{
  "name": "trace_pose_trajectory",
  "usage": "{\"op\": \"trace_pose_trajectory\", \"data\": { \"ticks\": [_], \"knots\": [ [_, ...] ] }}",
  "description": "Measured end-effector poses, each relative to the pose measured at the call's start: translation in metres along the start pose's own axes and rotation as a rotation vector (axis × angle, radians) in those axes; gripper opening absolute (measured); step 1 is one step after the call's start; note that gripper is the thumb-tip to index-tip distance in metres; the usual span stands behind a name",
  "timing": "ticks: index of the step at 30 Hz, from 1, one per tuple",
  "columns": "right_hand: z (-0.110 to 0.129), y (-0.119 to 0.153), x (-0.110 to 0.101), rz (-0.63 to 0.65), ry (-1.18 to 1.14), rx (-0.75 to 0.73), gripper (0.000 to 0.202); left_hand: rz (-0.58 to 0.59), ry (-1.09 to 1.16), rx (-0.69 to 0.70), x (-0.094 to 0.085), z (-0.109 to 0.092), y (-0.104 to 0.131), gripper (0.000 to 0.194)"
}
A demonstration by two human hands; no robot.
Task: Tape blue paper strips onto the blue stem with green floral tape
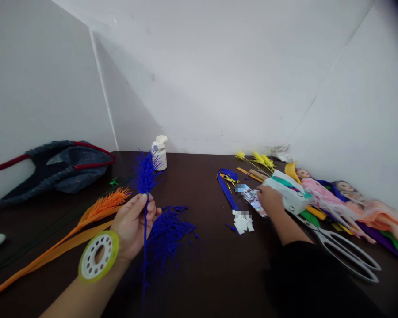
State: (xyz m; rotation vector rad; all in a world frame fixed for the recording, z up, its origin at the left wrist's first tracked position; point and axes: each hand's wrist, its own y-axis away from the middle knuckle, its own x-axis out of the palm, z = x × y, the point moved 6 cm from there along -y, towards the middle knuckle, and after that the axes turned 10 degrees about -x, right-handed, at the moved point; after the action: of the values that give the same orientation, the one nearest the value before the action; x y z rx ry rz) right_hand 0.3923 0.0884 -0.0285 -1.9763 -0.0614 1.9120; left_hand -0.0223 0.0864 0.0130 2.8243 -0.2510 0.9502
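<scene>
My left hand (135, 223) is closed around the thin stem of a blue artificial wheat stalk (146, 174), held upright with its bristly head above the fingers. A yellow-rimmed roll of tape (99, 256) rests against my left wrist. Loose blue stalk pieces (174, 229) are heaped on the table behind that hand. Over at the right, my right hand (271, 201) has its fingers curled in beside a phone (252, 198) and a white-and-green packet (287, 192). Its fingertips are mostly hidden, and anything they hold is too small to make out.
Large scissors (348, 254) and dressed dolls (331, 194) lie at the right. Small white pieces (243, 223) and a blue ribbon (226, 190) are near the middle. A white bottle (159, 152) stands behind. Leftward are an orange stalk (102, 207) and a dark fabric bag (66, 168).
</scene>
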Motion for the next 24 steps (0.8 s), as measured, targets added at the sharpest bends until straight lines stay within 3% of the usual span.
{"op": "trace_pose_trajectory", "data": {
  "ticks": [4,8,10,12,16,18,21,24],
  "knots": [
    [-0.046,0.010,0.000,0.004,0.002,0.102,0.022,0.025,0.001,0.009,0.002,-0.001,0.000,0.009],
    [-0.041,0.011,-0.010,-0.092,-0.028,0.075,0.022,0.006,0.004,-0.002,0.002,-0.001,0.001,0.009],
    [-0.016,0.011,-0.019,-0.173,-0.070,0.010,0.027,-0.009,0.008,-0.012,0.003,-0.002,0.002,0.010],
    [0.024,0.013,-0.024,-0.205,-0.152,-0.118,0.028,-0.014,0.004,-0.014,0.003,-0.001,0.002,0.010],
    [0.128,0.030,-0.019,-0.092,-0.373,-0.489,0.019,-0.016,-0.007,-0.005,0.002,0.000,0.002,0.012],
    [0.169,0.040,-0.016,-0.042,-0.454,-0.613,0.021,-0.020,-0.012,0.000,0.002,0.001,0.002,0.013],
    [0.204,0.045,-0.011,-0.004,-0.516,-0.684,0.025,-0.016,-0.017,0.013,0.003,0.001,0.003,0.012],
    [0.222,0.039,-0.006,0.007,-0.520,-0.693,0.029,-0.004,-0.021,0.018,0.004,0.001,0.003,0.012]
  ]
}}
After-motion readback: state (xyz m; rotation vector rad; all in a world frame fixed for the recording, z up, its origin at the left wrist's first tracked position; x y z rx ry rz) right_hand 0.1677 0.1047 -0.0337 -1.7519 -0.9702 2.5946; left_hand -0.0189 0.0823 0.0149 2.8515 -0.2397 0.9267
